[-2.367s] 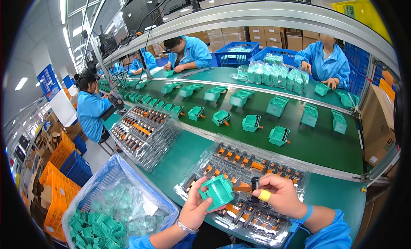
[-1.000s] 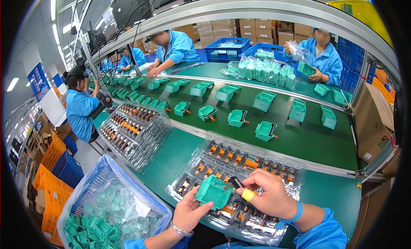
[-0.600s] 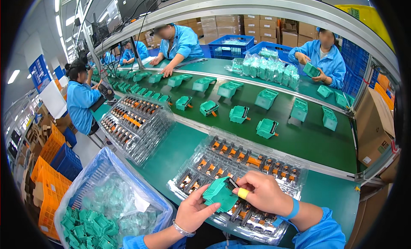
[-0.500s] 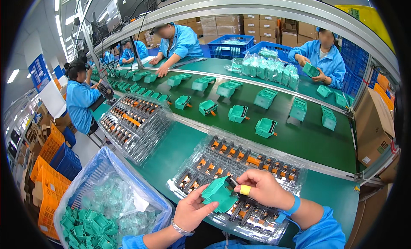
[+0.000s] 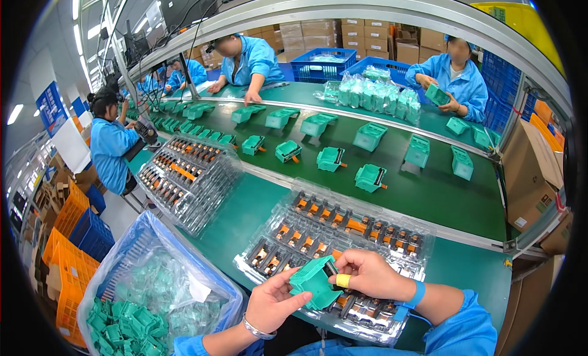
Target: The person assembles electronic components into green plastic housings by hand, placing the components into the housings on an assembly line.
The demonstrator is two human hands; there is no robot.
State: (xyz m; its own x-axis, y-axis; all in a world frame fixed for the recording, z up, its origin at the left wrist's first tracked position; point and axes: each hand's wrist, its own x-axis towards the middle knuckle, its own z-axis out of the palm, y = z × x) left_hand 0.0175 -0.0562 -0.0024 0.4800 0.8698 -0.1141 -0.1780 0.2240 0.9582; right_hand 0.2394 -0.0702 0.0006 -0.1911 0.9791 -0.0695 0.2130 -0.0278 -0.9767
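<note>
My left hand (image 5: 272,301) is closed around a green plastic housing (image 5: 312,284), its open hollow side turned up and toward me. At the housing's right edge, my right hand (image 5: 369,275) pinches a small black part (image 5: 329,269) against it. My fingers hide much of the part, so how far in it sits I cannot tell. Yellow tape wraps one right finger. Below both hands lies a clear blister tray (image 5: 285,238) with rows of black-and-orange parts.
Beyond runs a green conveyor belt (image 5: 429,200) with green housings in rows. A stack of filled blister trays (image 5: 184,178) stands left. A lined blue crate (image 5: 156,227) of green housings is near left. Co-workers in blue sit across and left; one (image 5: 453,80) holds a housing.
The black part is now closer against the housing, and less of it shows. Housings on the belt appear slightly farther left, as the whole view has shifted a little.
</note>
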